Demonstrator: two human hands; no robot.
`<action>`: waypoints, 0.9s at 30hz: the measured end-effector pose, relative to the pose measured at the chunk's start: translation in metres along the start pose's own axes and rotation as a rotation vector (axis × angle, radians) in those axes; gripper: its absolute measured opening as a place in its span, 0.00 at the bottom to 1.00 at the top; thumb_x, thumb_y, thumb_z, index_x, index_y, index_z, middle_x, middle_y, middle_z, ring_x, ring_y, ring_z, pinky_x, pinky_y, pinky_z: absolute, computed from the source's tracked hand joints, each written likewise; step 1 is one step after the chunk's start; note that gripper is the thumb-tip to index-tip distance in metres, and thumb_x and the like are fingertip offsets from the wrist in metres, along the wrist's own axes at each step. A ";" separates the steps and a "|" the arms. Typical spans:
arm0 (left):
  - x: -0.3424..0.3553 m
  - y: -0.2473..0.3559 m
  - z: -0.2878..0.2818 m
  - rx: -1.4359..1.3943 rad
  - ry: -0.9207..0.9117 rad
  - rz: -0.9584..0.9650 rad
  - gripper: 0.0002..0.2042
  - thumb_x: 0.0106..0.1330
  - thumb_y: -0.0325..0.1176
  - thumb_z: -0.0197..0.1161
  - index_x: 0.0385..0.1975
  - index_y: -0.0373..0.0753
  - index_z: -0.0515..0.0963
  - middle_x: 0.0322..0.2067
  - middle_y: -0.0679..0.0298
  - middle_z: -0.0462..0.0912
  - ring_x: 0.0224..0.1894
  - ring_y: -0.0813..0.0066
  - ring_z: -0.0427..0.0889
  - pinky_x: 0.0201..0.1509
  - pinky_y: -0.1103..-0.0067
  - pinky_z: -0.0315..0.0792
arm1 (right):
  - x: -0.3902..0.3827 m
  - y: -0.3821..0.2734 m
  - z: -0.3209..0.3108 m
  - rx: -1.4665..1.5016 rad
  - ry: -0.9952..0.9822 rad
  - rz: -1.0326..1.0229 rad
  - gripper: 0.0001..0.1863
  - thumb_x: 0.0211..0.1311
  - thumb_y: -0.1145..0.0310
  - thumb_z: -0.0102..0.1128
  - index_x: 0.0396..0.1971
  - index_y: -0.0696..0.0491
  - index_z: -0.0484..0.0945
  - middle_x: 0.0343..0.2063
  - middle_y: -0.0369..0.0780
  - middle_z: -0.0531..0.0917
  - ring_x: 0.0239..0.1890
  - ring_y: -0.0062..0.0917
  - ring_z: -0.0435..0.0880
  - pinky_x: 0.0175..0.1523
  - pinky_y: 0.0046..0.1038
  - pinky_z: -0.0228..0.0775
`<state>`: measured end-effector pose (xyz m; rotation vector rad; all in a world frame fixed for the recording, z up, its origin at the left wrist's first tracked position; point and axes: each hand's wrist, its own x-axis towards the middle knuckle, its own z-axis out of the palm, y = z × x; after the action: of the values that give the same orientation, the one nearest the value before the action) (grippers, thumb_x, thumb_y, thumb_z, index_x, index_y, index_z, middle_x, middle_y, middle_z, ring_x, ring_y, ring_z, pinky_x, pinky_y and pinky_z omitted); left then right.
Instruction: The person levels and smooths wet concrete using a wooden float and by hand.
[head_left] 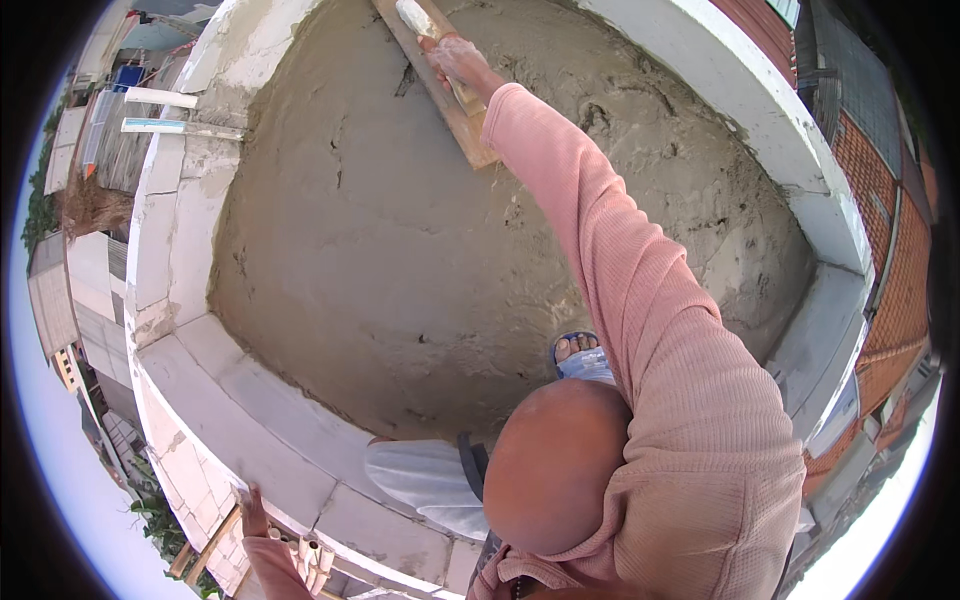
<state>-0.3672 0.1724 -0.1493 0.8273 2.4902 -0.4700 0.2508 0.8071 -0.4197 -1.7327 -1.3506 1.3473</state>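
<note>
My right hand is closed around the handle of a long wooden float. The float's board lies on grey wet mortar near the far side, and its front part runs out at the top of the picture. Low on the left, my left hand leans on the outer edge of the white block wall. Its fingers look stretched out, with nothing held in them. One foot in a blue sandal stands at the near edge of the mortar.
Low white block walls enclose the mortar, including the far right wall. Two pale pipes jut out over the left wall. Bamboo-like poles stand outside beside my left forearm. Tiled roofs lie beyond on the right.
</note>
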 end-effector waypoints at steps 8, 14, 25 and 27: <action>0.007 -0.020 -0.007 0.081 -0.072 -0.026 0.34 0.77 0.55 0.42 0.71 0.32 0.57 0.72 0.50 0.57 0.75 0.57 0.52 0.77 0.72 0.47 | -0.160 0.095 -0.100 -0.180 0.064 0.238 0.39 0.67 0.36 0.47 0.46 0.66 0.69 0.14 0.44 0.77 0.16 0.33 0.81 0.25 0.36 0.72; 0.002 0.003 0.003 -0.100 0.021 0.134 0.37 0.76 0.57 0.44 0.71 0.29 0.54 0.73 0.50 0.52 0.76 0.58 0.48 0.77 0.69 0.43 | -0.319 0.156 -0.164 -0.141 0.292 0.383 0.32 0.69 0.39 0.51 0.36 0.59 0.70 0.17 0.37 0.72 0.11 0.21 0.73 0.15 0.29 0.65; -0.005 -0.064 0.010 0.047 0.170 0.009 0.36 0.75 0.60 0.43 0.72 0.37 0.56 0.71 0.38 0.50 0.74 0.44 0.50 0.77 0.66 0.47 | -0.145 0.073 -0.124 -0.190 0.007 0.115 0.36 0.64 0.36 0.55 0.36 0.61 0.74 0.15 0.34 0.70 0.12 0.19 0.73 0.18 0.28 0.68; -0.001 -0.026 0.007 0.002 -0.020 0.012 0.39 0.75 0.60 0.43 0.72 0.31 0.52 0.72 0.38 0.48 0.76 0.46 0.46 0.78 0.67 0.42 | -0.073 0.058 -0.117 -0.213 0.026 0.082 0.37 0.61 0.32 0.55 0.31 0.59 0.72 0.14 0.34 0.70 0.12 0.20 0.74 0.19 0.30 0.69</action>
<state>-0.3810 0.1488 -0.1500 0.8344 2.4652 -0.4745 0.3813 0.7367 -0.4027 -1.9581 -1.4680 1.2575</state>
